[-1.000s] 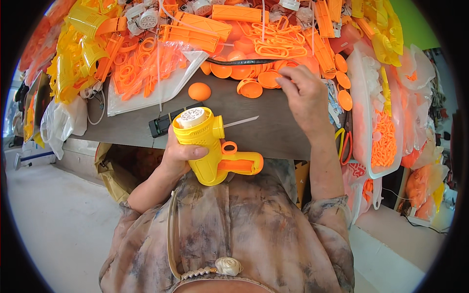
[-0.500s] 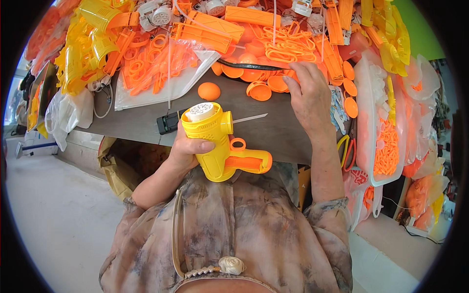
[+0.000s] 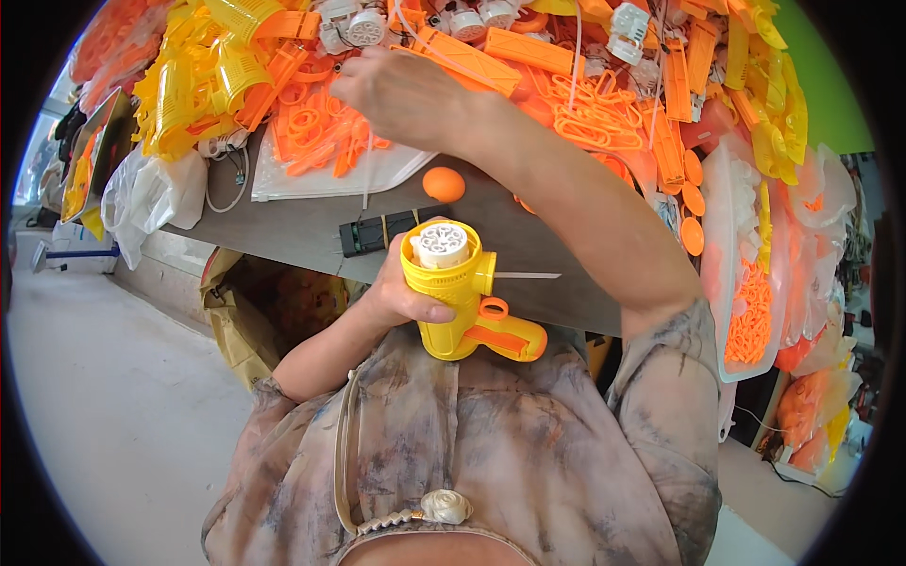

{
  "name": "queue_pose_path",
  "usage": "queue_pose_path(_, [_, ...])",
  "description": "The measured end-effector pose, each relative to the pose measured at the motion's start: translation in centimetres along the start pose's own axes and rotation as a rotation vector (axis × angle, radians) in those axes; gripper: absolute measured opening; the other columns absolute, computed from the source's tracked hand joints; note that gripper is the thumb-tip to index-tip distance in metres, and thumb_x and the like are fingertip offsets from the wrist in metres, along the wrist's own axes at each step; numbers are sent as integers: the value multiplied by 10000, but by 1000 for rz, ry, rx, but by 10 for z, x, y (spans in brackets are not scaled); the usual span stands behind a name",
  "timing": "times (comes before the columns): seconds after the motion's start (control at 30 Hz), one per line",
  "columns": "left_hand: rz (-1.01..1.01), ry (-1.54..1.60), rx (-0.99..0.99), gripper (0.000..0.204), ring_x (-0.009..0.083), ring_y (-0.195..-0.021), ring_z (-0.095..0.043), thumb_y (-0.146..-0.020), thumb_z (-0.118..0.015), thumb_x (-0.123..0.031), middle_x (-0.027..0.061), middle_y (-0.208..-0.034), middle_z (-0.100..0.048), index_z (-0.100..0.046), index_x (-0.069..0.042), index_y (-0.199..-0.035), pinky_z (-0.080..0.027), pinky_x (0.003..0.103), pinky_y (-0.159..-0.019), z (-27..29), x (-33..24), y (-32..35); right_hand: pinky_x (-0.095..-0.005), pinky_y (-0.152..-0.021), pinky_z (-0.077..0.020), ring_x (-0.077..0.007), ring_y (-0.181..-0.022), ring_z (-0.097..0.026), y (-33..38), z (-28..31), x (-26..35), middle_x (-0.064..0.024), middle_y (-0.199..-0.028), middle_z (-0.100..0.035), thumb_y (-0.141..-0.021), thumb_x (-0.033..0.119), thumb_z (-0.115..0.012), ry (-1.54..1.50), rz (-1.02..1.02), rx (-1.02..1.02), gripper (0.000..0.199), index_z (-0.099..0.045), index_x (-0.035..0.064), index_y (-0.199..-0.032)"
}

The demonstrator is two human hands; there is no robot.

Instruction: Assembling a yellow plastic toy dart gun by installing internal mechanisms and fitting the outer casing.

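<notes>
My left hand is wrapped round a yellow toy bubble gun body, held upright close to my chest. A white multi-hole nozzle sits in its open top. On its right side are an orange ring trigger and an orange-panelled handle. A thin pale strip sticks out from the side port. My right hand stretches across to the far left, over the orange parts. Its fingers are bent, their tips hidden, so what they hold cannot be made out.
Yellow shell halves are heaped at the left, orange loops farther right. An orange ball-shaped piece and a black case lie on the grey table. A translucent tub of small orange parts stands at the right.
My right hand has swung from the table's right-centre to the far left pile. The view has shifted, and the toy gun body stays in my left hand.
</notes>
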State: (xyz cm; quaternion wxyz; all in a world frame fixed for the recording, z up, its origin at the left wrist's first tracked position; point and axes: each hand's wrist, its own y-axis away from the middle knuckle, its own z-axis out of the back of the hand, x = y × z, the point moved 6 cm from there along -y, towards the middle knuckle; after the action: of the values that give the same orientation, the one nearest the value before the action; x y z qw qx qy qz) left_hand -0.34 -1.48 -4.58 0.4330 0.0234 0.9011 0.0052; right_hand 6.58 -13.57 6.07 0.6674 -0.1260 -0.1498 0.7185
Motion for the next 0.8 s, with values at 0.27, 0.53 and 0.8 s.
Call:
queue_pose_path(0.27, [10, -6, 28, 658, 146, -854, -593, -495, -795, -241, 55, -953, -625, -539, -17, -1059, -466, 284, -801, -1, 0, -2, -448, -737, -524, -326, -890, -628, -41, -64, 1, -156, -858, -631, -774, 81, -547, 62, -107, 439, 166, -630, 1, -893])
queue_pose_path(0.53, [53, 141, 20, 679, 202, -883, -624, -498, -769, -171, 105, -983, -642, -543, 10, -1112, -492, 332, -828, 1, 3, 0, -422, -839, -481, -332, -1017, -577, -33, -17, -4, -203, -1057, -576, -753, 94, -616, -186, -169, 7, 333, -528, 6, -1062])
queue_pose_path(0.8, [36, 147, -97, 736, 313, -889, -624, -546, -714, -217, 174, -1017, -600, -469, -10, -1209, -537, 415, -774, 1, -14, 6, -310, -873, -465, -159, -1024, -557, 115, 88, -19, -63, -1084, -546, -816, 52, -614, -637, -483, -118, 412, -460, 37, -1197])
